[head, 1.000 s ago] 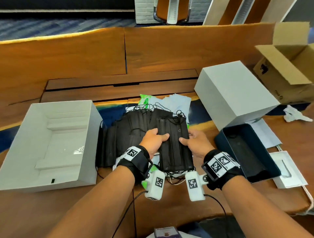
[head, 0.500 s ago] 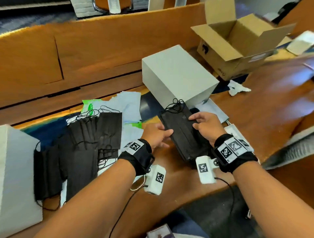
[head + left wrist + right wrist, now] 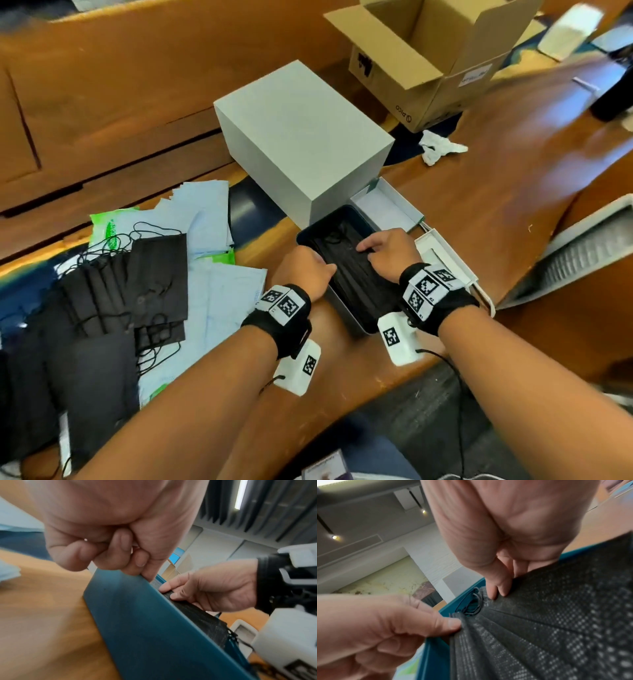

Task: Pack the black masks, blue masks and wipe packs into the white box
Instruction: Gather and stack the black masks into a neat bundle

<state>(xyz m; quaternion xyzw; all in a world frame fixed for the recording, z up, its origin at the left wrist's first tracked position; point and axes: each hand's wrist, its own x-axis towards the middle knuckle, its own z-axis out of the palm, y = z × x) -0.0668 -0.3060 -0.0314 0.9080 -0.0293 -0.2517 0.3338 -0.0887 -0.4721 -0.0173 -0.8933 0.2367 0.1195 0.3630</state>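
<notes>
Pose at frame centre: left hand (image 3: 305, 270) curled, thumb pinching mask stack (image 3: 356, 284) against teal box (image 3: 342, 313) wall; right hand (image 3: 390, 255) spread, fingertips pressing stack top.

Straight ahead of me, at twelve o'clock, a grey box (image 3: 301, 144) stands on my table (image 3: 513, 192). At its one o'clock sits an open cardboard box (image 3: 428, 68), at its three o'clock a crumpled tissue (image 3: 442, 149). At its eight o'clock pale blue sheets (image 3: 205, 209) lie over a green packet (image 3: 108, 228).
</notes>
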